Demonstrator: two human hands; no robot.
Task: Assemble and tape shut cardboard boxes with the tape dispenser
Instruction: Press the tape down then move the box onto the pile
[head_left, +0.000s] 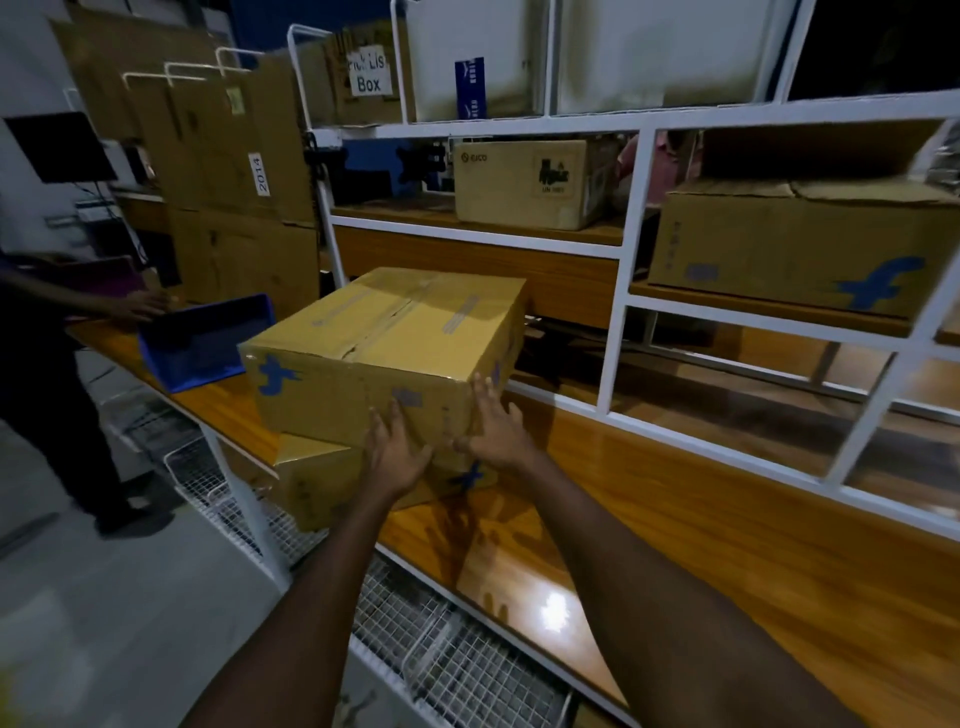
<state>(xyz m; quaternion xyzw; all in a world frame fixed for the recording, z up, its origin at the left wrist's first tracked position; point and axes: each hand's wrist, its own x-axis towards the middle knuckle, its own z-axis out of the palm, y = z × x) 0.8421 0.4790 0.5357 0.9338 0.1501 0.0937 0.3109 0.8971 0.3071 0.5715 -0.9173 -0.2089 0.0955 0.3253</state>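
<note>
Two hands: left hand (397, 454), right hand (496, 428), fingers straight and spread, flat on top box (384, 338)
Box from fingers: directly ahead, touching (near face)
Support: lower box (317, 483)

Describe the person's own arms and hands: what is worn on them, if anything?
The left arm and right arm are bare to the picture's edge; no sleeves appear. The left hand and the right hand wear no gloves. No watch, ring or wristband is visible, though dim light could hide a thin one.

upper box (384, 353) on lower box (322, 483); lower box at table (675, 545) edge; bin (202, 343) left; rack (617, 332) behind
</note>
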